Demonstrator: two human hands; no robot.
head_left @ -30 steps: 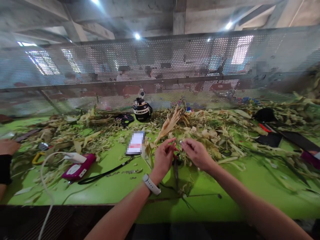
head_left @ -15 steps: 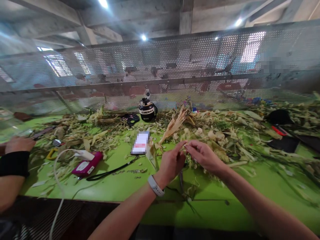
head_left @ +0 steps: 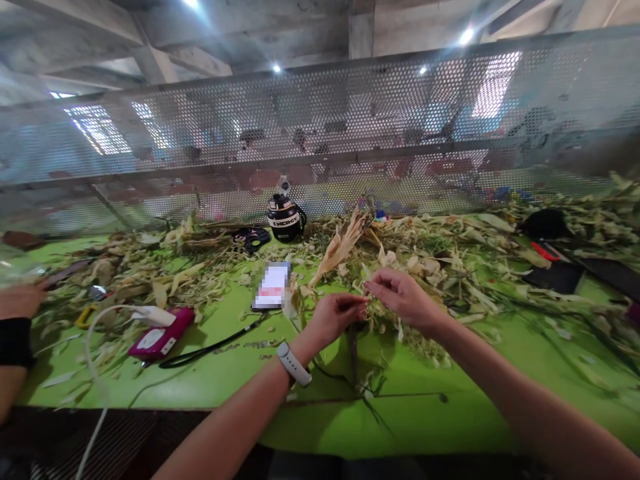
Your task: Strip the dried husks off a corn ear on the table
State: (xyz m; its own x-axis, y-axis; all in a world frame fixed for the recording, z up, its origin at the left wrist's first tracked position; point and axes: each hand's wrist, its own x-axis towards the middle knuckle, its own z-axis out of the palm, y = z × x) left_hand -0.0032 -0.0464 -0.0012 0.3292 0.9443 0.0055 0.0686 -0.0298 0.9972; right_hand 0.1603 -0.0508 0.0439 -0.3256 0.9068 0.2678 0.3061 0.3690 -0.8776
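My left hand (head_left: 334, 319), with a pale wristband (head_left: 294, 364) on its wrist, is closed in a pinch over the middle of the green table (head_left: 220, 387). Close to it on the right, my right hand (head_left: 400, 297) is pinched as well, thumb against fingers. The fingertips of both hands nearly meet. Whatever lies between them is too small to make out. Behind the hands rises a bundle of dried corn husks (head_left: 341, 245). Pale plant scraps (head_left: 423, 343) lie beneath my right hand. A dark upright thing (head_left: 354, 357) stands under my left fingers, partly hidden.
A phone (head_left: 271, 285) lies left of my hands, near a magenta power bank (head_left: 161, 335) with a white cable. A black bottle (head_left: 285, 219) stands before the perforated metal screen (head_left: 330, 107). At far left is another person's forearm with a black cuff (head_left: 15, 341). Husk scraps cover much of the table.
The view has shifted slightly, so most things sit further left. My left hand has turned flatter, its fingers now pointing right, and the fingertips of my two hands have moved slightly apart.
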